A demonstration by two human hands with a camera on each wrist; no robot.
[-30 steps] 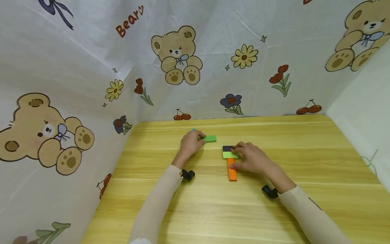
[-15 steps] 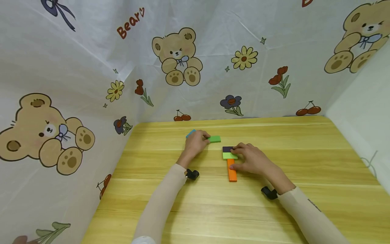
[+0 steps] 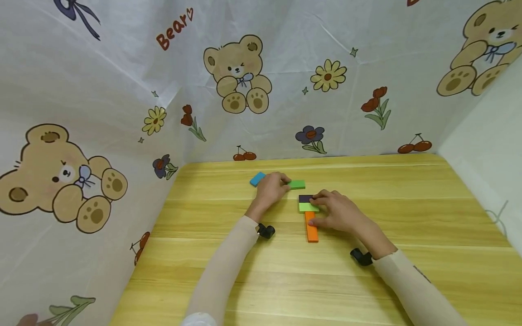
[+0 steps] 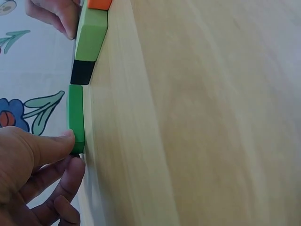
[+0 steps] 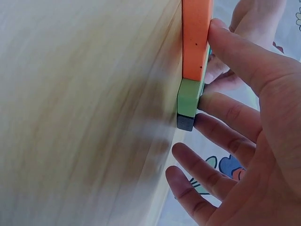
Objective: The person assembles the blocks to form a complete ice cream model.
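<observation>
My left hand point(image 3: 271, 189) pinches one end of a green block point(image 3: 297, 184) between thumb and fingertips. Just behind the other blocks, it lies crosswise to the head view. A dark block point(image 3: 304, 198) and a light green block point(image 3: 306, 207) lie flat, side by side. From them an orange block point(image 3: 311, 227) extends toward me, making a T shape. My right hand point(image 3: 341, 212) rests at their right side. In the right wrist view its thumb touches the orange block point(image 4: 99, 4), two fingertips touch the light green and dark blocks, and the other fingers are spread apart.
A blue block point(image 3: 258, 179) lies at an angle just left of my left hand. The wooden table point(image 3: 367, 290) meets a patterned cloth point(image 3: 277, 131) at the back and left, and a white wall point(image 3: 489, 145) on the right.
My left hand has moved the green block to the right, toward the dark block, uncovering more of the blue block. My right hand has stayed at the orange, light green and dark blocks.
</observation>
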